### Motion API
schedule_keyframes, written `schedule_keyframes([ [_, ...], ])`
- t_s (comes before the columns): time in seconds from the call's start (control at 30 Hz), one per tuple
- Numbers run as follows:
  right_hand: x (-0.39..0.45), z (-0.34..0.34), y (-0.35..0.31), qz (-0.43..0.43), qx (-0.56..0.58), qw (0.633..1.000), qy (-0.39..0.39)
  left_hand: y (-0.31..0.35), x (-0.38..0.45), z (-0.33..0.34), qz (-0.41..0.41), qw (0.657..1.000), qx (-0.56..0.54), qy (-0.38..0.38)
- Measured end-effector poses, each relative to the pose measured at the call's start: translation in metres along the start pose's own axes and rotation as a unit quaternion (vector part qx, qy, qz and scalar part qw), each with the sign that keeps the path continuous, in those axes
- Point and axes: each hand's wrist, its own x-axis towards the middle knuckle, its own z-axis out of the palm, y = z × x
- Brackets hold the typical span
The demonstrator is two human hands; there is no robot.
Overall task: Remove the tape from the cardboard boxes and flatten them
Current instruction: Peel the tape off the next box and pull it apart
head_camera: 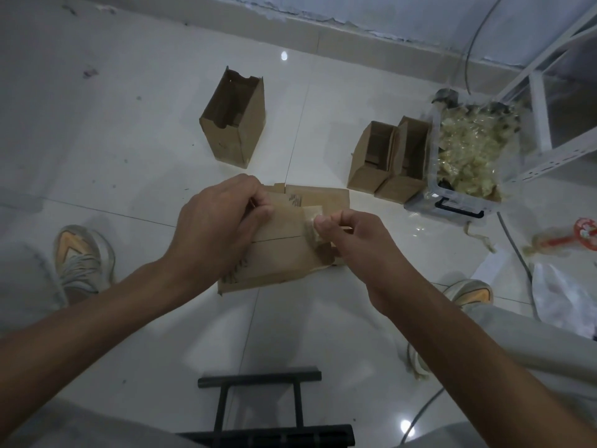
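Mid-task, w/ a good chunk left. Person sits over a white tiled floor (323, 334), working one cardboard box (284, 247) held up between both hands, just above the floor btwn the two shoes.

Left hand (216, 227): fingers curled round the box's left end, gripping it steady. Right hand (358, 250): thumb and forefinger pinch a strip of clear tape (311, 223) at the box's right side; the strip looks partly lifted off the cardboard, rest prob. still stuck along the seam. So peel is under way on this one, not finished. Box looks mostly collapsed already, flaps loose, but can't tell if it's fully flat.

Under/behind it on the floor: a flattened piece (319, 195), brown, lying flat — looks like at least one box done. Can't count how many are stacked there.

Still to do, by my read:
- tall open box (234, 124), standing upright toward the far side of the floor, near the wall, well apart from the hands. Not flattened.
- two smaller open boxes (387, 160), side by side, touching the clear bin, also upright.

Clear plastic bin (452, 202) at right holds a heap of crumpled yellowish tape scraps (468, 150) — suggests plenty of tape already pulled. A few scraps lie loose on the floor beside it.

Rough est.: under halfway — one box in hand, three standing.
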Motion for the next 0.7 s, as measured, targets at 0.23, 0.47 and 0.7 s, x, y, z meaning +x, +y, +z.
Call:
schedule_keyframes([
  [0.23,-0.007,0.012,0.003,0.006,-0.045,0.999,-0.024,0.008,-0.002,0.004,-0.034,0.996,-0.078,0.019],
  [0.47,-0.004,0.007,0.002,0.009,-0.031,0.999,-0.006,0.003,0.011,-0.005,-0.039,0.992,-0.116,-0.036],
  [0.7,-0.003,0.005,0.003,0.011,-0.038,0.999,0.007,0.012,-0.001,-0.006,0.067,0.973,0.151,-0.163],
])
